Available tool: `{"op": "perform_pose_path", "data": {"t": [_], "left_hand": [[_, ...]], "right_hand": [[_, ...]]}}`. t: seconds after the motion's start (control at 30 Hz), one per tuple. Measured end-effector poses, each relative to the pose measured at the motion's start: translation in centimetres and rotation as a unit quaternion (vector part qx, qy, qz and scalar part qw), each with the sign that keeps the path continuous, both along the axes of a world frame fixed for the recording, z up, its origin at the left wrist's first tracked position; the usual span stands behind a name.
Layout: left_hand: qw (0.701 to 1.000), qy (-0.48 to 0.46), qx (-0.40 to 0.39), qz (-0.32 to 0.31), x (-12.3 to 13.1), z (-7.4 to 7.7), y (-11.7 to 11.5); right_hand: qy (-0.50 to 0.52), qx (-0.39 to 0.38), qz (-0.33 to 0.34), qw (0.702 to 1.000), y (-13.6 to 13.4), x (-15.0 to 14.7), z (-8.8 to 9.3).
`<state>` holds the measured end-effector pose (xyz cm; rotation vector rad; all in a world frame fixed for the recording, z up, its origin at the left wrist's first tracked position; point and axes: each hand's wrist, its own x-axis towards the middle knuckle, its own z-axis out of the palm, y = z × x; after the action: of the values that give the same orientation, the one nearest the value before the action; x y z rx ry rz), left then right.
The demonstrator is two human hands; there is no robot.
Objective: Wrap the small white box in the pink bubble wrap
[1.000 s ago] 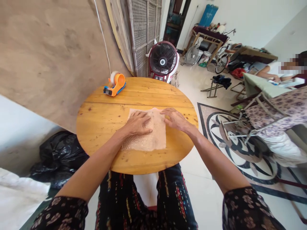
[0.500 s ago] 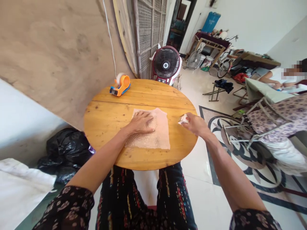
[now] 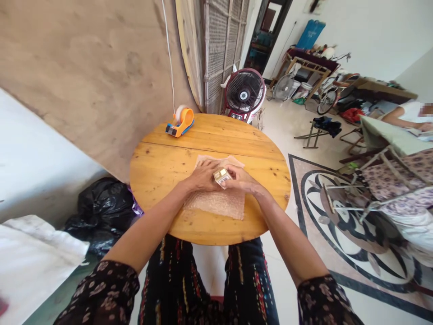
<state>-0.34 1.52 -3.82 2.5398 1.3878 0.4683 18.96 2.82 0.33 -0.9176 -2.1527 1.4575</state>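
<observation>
A pinkish sheet of bubble wrap lies on the round wooden table. Spread over its upper left part is my left hand, flat with the palm down. My right hand grips a small box, whitish with a gold patch on top, between thumb and fingers. The box is just above the sheet, right beside my left hand; whether it touches that hand I cannot tell.
An orange tape dispenser with a roll of tape stands at the table's far left. Beyond the table is a dark red fan. Black plastic bags sit on the left. On the right, people are by a green-covered table.
My right hand has brought the small box leftward, from the table's right side to over the bubble wrap. My left hand stays flat on the sheet. The view has shifted slightly.
</observation>
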Motion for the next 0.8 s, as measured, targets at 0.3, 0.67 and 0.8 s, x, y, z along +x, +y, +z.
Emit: {"op": "perform_pose_path", "data": {"t": [0.3,0.67,0.8], "left_hand": [[0.991,-0.093,-0.093,-0.035,-2.4,0.7,0.7],[0.989,-0.125,-0.071,-0.037,-3.0,-0.3,0.9],[0.99,-0.116,-0.076,-0.033,-2.9,0.0,0.8]], "right_hand": [[-0.143,0.137,-0.063,0.978,0.8,-0.6,-0.7],[-0.163,0.253,-0.013,0.954,-0.5,-0.1,-1.3],[-0.156,0.248,-0.055,0.955,-0.8,0.4,-2.2]]}}
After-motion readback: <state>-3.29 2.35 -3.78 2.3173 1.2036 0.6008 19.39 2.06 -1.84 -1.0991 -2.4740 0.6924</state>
